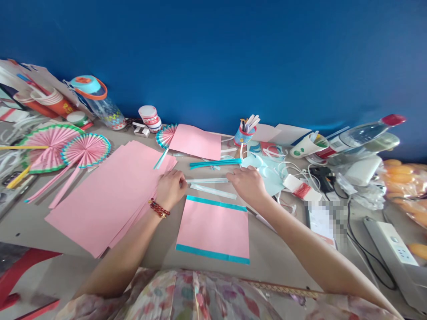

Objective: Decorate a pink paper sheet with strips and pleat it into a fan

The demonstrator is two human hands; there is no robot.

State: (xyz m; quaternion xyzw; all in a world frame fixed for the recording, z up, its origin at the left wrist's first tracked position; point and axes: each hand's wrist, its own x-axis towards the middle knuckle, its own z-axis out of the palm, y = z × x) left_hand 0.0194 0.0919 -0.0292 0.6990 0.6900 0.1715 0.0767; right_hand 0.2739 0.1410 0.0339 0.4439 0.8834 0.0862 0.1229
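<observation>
My left hand (171,188), with a red bead bracelet at the wrist, is closed on the left end of a long pale strip (207,180). My right hand (246,183) pinches the strip's right end. The strip lies level just above the table. Below it rests a second pale strip (213,191) at a slant. A pink sheet with teal bands along its top and bottom edges (214,229) lies flat in front of me, between my forearms. Under my left hand sits a stack of large pink sheets (110,195).
Teal strips (215,163) and another pink sheet (196,141) lie farther back. Two pleated paper fans (66,149) rest at the left near paper cups and a plastic jar. A pen cup (245,133), cables, a bottle (362,133) and a power strip (395,249) crowd the right.
</observation>
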